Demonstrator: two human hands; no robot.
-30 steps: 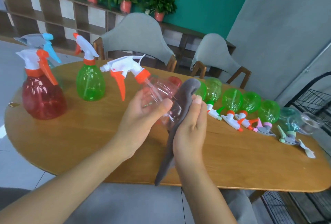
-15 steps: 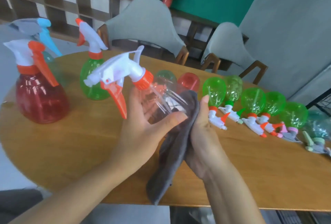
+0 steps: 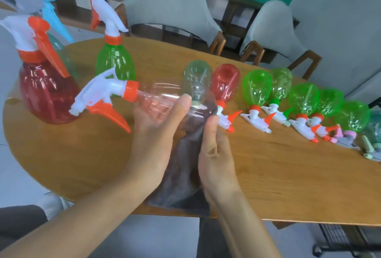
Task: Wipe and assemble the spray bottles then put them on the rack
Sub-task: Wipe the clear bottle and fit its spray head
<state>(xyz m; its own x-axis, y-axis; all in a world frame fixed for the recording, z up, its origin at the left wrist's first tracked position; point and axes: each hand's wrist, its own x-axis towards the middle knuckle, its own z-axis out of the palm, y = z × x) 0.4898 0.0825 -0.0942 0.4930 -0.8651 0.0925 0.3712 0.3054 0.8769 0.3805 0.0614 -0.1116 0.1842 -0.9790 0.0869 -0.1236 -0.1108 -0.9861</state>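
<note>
Clear plastic, faintly pink, makes up the spray bottle (image 3: 162, 101) held sideways above the oval wooden table (image 3: 268, 175), its white-and-orange trigger head (image 3: 103, 97) pointing left. The left hand (image 3: 156, 132) cups the bottle's body from below, thumb curled over the top. The right hand (image 3: 214, 154) presses a grey microfibre cloth (image 3: 181, 175) against the bottle's base end, thumb up along the cloth; its other fingers are hidden behind the fabric, so their grip is probably a wrap, though that cannot be seen.

Bare wood lies open to the left of the hands and along the near edge at right, where the cloth's lower corner overhangs the rim. Behind the hands runs a row of bottles lying with their trigger heads toward the near edge (one pale green, one red (image 3: 225, 82), then several bright green (image 3: 256, 87)); the row's far right end is cut off by the frame. Upright at left stand a red bottle (image 3: 47, 90) and a green bottle (image 3: 114, 62). A blue-triggered one behind the red is largely hidden.
</note>
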